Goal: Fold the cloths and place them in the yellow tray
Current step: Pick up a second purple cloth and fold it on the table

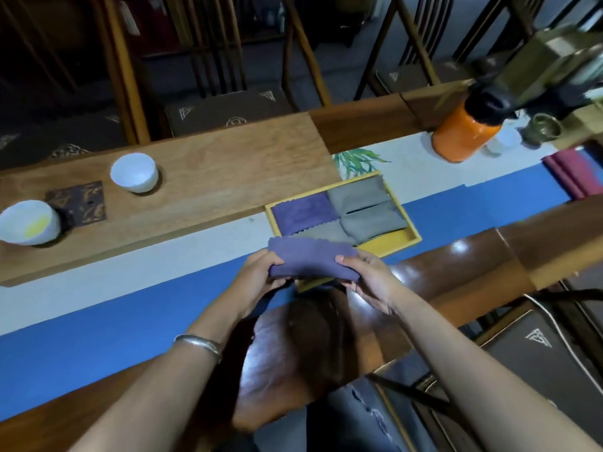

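Purple folded cloth (311,261) lies crosswise, both hands pinching its ends.

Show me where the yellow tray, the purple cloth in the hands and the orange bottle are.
yellow tray (396,240), head view, bare yellow floor at its right side.
purple cloth (310,261), head view, middle of the fold between both hands.
orange bottle (461,135), head view, its orange body.

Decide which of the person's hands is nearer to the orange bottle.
Right. The right hand grips the purple cloth's end toward the orange bottle; the left hand grips its far end.
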